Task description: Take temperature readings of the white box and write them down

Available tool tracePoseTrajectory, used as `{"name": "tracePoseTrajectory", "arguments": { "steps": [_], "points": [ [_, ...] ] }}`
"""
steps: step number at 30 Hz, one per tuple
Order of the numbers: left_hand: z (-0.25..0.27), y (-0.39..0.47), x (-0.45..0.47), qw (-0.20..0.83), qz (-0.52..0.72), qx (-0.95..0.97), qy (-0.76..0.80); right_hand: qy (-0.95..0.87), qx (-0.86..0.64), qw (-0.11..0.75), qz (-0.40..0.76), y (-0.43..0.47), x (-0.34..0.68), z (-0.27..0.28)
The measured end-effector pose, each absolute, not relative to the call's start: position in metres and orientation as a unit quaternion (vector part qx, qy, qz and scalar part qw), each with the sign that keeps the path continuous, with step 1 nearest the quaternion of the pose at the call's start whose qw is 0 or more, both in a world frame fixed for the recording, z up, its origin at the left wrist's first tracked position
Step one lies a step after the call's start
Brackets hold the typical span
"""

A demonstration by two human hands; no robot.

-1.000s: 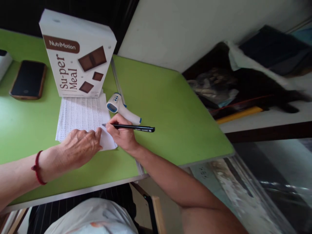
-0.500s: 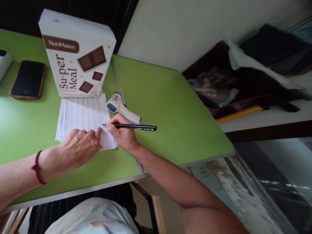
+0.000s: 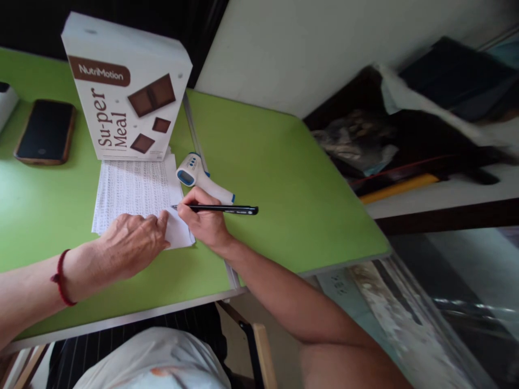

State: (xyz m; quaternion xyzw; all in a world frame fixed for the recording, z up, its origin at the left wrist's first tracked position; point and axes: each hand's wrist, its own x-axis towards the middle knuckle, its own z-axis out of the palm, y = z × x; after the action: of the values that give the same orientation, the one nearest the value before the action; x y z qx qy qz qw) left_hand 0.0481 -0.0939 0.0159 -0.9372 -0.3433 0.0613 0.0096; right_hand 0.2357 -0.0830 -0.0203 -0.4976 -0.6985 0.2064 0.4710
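The black pen (image 3: 237, 209) lies in the grip of the right hand (image 3: 206, 221), pinched between thumb and fingers close to its writing end. Its long axis runs almost straight across the view: the tip points left, onto the stack of paper (image 3: 140, 186), while the rear end sticks out rightward past the hand, over the green table (image 3: 284, 178). The tip sits at the right border of the small handwritten marks, beside a blank strip of the top sheet; whether it actually touches the paper is too fine to tell.

The left hand (image 3: 132, 243) lies palm down across the near part of the stack, fingers extended and holding nothing that shows. Its index fingertip is just beside the pen tip, slightly nearer the person, so both hands meet close to one spot, though only the right one has the pen.

The white box (image 3: 130, 97) stands upright at the far end of the paper, and the white thermometer (image 3: 211, 186) lies just beyond the right hand.

Compared with half a second ago, little differs: the pen's rear end sits slightly higher in view, making its slant flatter, while both hands keep their places on the paper.
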Motion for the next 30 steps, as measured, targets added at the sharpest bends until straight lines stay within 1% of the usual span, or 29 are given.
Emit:
{"name": "tracePoseTrajectory", "arguments": {
  "steps": [7, 10, 19, 23, 27, 30],
  "points": [
    [0.0210, -0.0931, 0.0510, -0.015, 0.082, -0.931, -0.356, -0.683, -0.485, 0.508, 0.201, -0.0826, 0.2351, -0.0235],
    [0.0222, -0.0929, 0.0517, -0.024, 0.093, -0.929, -0.357, -0.687, -0.483, 0.502, 0.205, -0.0825, 0.2348, -0.0239],
    [0.0150, -0.0931, 0.0483, -0.007, 0.068, -0.934, -0.350, -0.686, -0.502, 0.484, 0.210, -0.0821, 0.2336, -0.0226],
    [0.0190, -0.0925, 0.0509, -0.015, 0.083, -0.931, -0.354, -0.687, -0.500, 0.485, 0.208, -0.0818, 0.2336, -0.0228],
    [0.0238, -0.0926, 0.0534, -0.032, 0.107, -0.925, -0.363, -0.679, -0.489, 0.510, 0.200, -0.0807, 0.2334, -0.0238],
    [0.0205, -0.0930, 0.0513, -0.017, 0.072, -0.933, -0.351, -0.660, -0.496, 0.534, 0.181, -0.0804, 0.2358, -0.0208]
  ]
}}
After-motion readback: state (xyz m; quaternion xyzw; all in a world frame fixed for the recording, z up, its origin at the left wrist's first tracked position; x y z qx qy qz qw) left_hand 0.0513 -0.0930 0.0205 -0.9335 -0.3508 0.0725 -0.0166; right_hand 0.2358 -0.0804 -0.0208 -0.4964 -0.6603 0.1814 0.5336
